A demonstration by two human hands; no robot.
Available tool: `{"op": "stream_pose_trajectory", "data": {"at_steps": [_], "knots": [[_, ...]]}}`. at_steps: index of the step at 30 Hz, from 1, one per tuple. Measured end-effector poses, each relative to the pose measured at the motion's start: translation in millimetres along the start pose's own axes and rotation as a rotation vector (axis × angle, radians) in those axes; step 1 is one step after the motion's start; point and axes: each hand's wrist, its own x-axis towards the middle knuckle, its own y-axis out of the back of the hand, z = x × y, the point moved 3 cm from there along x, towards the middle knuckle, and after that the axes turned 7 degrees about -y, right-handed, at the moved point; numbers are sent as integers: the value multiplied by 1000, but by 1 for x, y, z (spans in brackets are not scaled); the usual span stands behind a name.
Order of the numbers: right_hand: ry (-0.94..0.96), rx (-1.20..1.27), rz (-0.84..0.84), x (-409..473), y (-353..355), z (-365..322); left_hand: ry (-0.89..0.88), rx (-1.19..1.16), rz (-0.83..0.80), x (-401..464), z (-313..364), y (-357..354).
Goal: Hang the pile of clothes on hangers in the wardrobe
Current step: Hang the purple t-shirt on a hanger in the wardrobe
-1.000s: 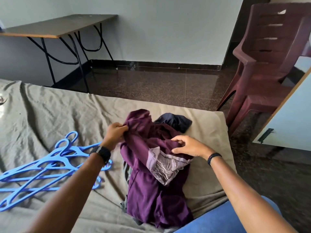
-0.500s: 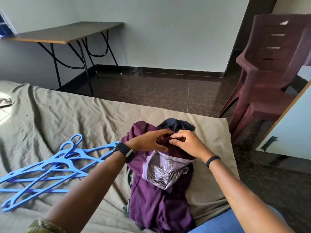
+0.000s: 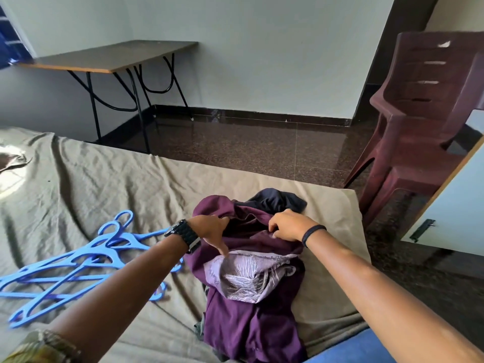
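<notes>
A pile of clothes lies on the bed, topped by a purple garment (image 3: 248, 318) with a pale patterned panel (image 3: 248, 276). A dark navy garment (image 3: 275, 200) sticks out behind it. My left hand (image 3: 212, 230) grips the purple cloth at its upper left edge, thumb pointing down at the panel. My right hand (image 3: 288, 224) pinches the same cloth at its upper right. Several blue plastic hangers (image 3: 78, 268) lie in a heap on the sheet, left of the pile.
An olive sheet (image 3: 104, 184) covers the bed. A maroon plastic chair (image 3: 424, 113) stands on the dark floor at the right, beside a white wardrobe door (image 3: 455, 205) with a latch. A folding table (image 3: 112, 57) stands against the far wall.
My hands were together at the top middle of the purple garment; they have now moved apart along its upper edge, spreading the cloth. The camera view shifted slightly.
</notes>
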Motion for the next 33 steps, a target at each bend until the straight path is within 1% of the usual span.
{"op": "stream_pose_trajectory", "data": {"at_steps": [1, 2, 3, 4, 6, 7, 10, 12, 13, 15, 17, 19, 20, 22, 23, 25, 27, 30, 32, 33], "knots": [[-24, -40, 7, 3, 0, 1, 0, -124, -6, 3, -4, 0], [-49, -82, 14, 4, -1, 2, -2, -249, 21, 8, -8, 0], [-66, -101, 40, 4, -1, 3, -3, -341, 90, 12, -11, -2], [-74, -105, 92, 4, 0, 3, 17, -373, 192, 16, -15, -5], [-91, -103, 241, 5, 1, 4, 78, -269, 382, 21, -22, -13], [-102, -124, 299, 4, 1, 4, 100, -198, 448, 20, -21, -16], [-154, -251, 386, 8, 0, 3, 131, -51, 551, 14, -14, -19], [-178, -321, 479, 10, 5, 5, 112, -53, 620, 12, -14, -12], [-174, -356, 525, 9, 9, 8, 86, -100, 667, 11, -16, -7], [-131, -398, 538, 8, 19, 18, -11, -181, 730, 9, -22, 8], [-66, -274, 487, 5, 32, 31, -115, -146, 725, 6, -27, 26], [-3, -66, 410, 3, 51, 42, -144, -59, 715, 3, -31, 46], [21, 23, 382, 1, 62, 45, -125, -13, 711, 2, -33, 55], [49, 139, 391, -5, 89, 47, -42, 88, 689, -1, -39, 78], [56, 173, 417, -9, 103, 47, -1, 90, 664, -2, -42, 89], [59, 203, 467, -22, 134, 46, 38, 21, 642, -10, -47, 116], [43, 216, 504, -36, 167, 48, 50, -13, 711, -26, -48, 152], [39, 206, 632, -59, 214, 49, 59, 3, 898, -56, -43, 212], [44, 189, 725, -78, 249, 48, 51, -29, 1033, -81, -40, 255], [37, 175, 755, -88, 263, 47, 35, -24, 1075, -92, -38, 274]]}}
